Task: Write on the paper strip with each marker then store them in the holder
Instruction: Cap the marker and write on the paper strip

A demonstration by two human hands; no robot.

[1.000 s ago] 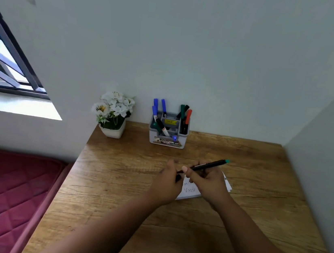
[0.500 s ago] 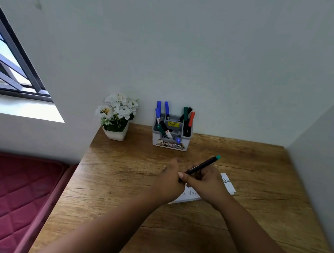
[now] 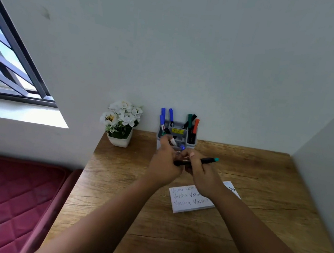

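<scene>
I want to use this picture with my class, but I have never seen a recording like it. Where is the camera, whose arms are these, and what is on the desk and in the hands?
There is one view, from a wide-angle camera worn on a person's head, looking forward and down. The two bare arms are that person's own.

On the wooden desk lies a white paper strip with handwritten words. By the wall stand a grey marker holder with blue, green and orange markers, and a pot of white flowers.

The right hand grips a black marker with a teal end. The left hand meets it at the marker's other end; what its fingers do there is hidden.
</scene>
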